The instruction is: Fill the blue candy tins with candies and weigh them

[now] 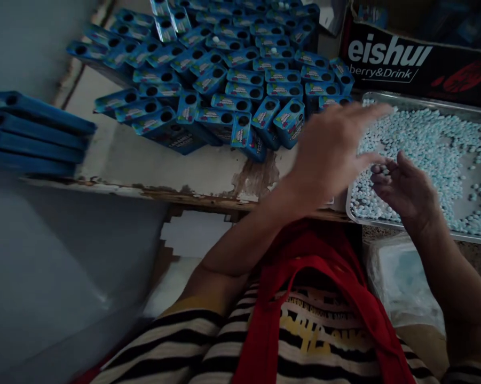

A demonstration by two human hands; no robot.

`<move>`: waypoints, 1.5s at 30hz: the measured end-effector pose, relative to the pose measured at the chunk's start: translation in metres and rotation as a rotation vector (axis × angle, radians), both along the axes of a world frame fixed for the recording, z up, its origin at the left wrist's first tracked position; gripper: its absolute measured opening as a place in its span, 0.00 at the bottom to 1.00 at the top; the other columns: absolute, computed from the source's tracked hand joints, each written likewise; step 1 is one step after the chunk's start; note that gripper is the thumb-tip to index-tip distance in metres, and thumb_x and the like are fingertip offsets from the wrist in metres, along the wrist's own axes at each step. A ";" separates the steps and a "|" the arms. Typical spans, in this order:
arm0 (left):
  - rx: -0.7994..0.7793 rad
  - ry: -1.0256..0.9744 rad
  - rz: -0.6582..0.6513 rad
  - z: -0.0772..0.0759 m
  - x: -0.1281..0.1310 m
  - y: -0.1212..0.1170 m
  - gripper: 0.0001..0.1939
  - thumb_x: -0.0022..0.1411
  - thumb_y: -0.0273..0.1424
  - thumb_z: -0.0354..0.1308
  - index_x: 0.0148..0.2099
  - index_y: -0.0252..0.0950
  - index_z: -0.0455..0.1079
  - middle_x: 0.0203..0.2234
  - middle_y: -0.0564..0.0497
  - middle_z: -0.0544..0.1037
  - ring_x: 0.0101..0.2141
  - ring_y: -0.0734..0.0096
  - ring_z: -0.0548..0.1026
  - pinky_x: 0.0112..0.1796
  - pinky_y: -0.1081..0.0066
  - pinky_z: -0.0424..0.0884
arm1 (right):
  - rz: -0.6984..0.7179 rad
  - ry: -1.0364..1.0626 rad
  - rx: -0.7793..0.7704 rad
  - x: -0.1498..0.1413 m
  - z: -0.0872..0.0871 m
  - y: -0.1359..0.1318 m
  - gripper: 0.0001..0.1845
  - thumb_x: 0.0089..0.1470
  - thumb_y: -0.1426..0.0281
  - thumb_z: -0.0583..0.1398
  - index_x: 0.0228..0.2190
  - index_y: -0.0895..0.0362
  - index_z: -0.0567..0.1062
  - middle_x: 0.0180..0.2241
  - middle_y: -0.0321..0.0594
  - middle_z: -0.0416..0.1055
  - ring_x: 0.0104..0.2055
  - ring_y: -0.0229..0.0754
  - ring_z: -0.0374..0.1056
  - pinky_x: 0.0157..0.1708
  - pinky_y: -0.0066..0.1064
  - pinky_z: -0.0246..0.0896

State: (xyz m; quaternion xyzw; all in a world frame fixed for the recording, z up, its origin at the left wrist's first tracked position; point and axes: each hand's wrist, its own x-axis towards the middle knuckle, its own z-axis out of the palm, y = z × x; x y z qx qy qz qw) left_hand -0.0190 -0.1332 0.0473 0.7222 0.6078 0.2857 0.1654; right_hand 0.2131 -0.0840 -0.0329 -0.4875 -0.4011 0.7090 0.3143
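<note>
My left hand (330, 146) reaches over the left rim of a metal tray (349, 200), its fingers apart and somewhat blurred. I see nothing in it. Palm up above the tray, my right hand (414, 194) is cupped around a few small candies (380, 173) at its fingers. The left thumb comes close to these candies; whether it touches them I cannot tell. Pale blue candies (428, 138) lie loose across the tray. Left of my left hand, many small blue boxes (244, 90) stand packed together, each with a dark round hole in its top.
Several blue boxes (32, 133) lie stacked at the table's left end. Behind the tray stands a black printed carton (408, 69). The worn table edge (192, 197) runs in front of me. A clear plastic bag (404, 277) sits below the tray.
</note>
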 end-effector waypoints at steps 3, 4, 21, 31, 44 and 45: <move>0.144 -0.022 0.198 -0.021 -0.057 -0.015 0.19 0.67 0.36 0.78 0.58 0.45 0.82 0.51 0.50 0.87 0.54 0.53 0.83 0.61 0.48 0.78 | -0.069 -0.102 0.063 0.025 -0.015 0.011 0.19 0.60 0.51 0.72 0.32 0.49 0.76 0.27 0.34 0.68 0.22 0.36 0.55 0.17 0.27 0.48; 0.163 -0.021 0.204 -0.030 -0.073 -0.020 0.17 0.68 0.36 0.77 0.56 0.46 0.82 0.50 0.50 0.86 0.54 0.53 0.83 0.60 0.48 0.78 | -0.121 -0.135 0.102 0.034 -0.021 0.017 0.17 0.58 0.53 0.74 0.32 0.50 0.77 0.27 0.34 0.67 0.22 0.35 0.54 0.17 0.26 0.48; -0.079 0.127 -0.179 -0.083 -0.033 -0.015 0.22 0.69 0.29 0.73 0.63 0.38 0.77 0.59 0.41 0.84 0.60 0.47 0.81 0.60 0.53 0.80 | -0.028 -0.133 0.046 0.001 -0.005 0.031 0.14 0.53 0.58 0.76 0.35 0.49 0.81 0.20 0.26 0.54 0.21 0.34 0.41 0.17 0.26 0.38; 0.313 0.097 0.656 -0.015 -0.354 -0.105 0.29 0.61 0.40 0.81 0.60 0.40 0.77 0.49 0.56 0.85 0.46 0.64 0.78 0.55 0.58 0.81 | 0.259 -0.208 0.425 -0.118 -0.001 0.019 0.18 0.54 0.50 0.74 0.37 0.51 0.85 0.20 0.28 0.53 0.21 0.36 0.46 0.20 0.30 0.40; -0.137 -0.099 0.633 -0.060 -0.573 -0.011 0.50 0.35 0.73 0.72 0.47 0.38 0.74 0.26 0.70 0.72 0.36 0.84 0.60 0.46 0.69 0.67 | 0.251 -0.859 1.263 -0.160 -0.022 0.081 0.11 0.56 0.57 0.76 0.39 0.44 0.84 0.15 0.31 0.53 0.17 0.35 0.35 0.26 0.35 0.29; -0.154 -0.086 0.603 -0.066 -0.577 -0.013 0.51 0.35 0.75 0.70 0.47 0.38 0.75 0.25 0.70 0.72 0.35 0.84 0.59 0.45 0.70 0.67 | 0.258 -0.772 1.256 -0.157 -0.026 0.087 0.13 0.54 0.55 0.78 0.37 0.44 0.84 0.15 0.31 0.52 0.18 0.35 0.35 0.25 0.34 0.28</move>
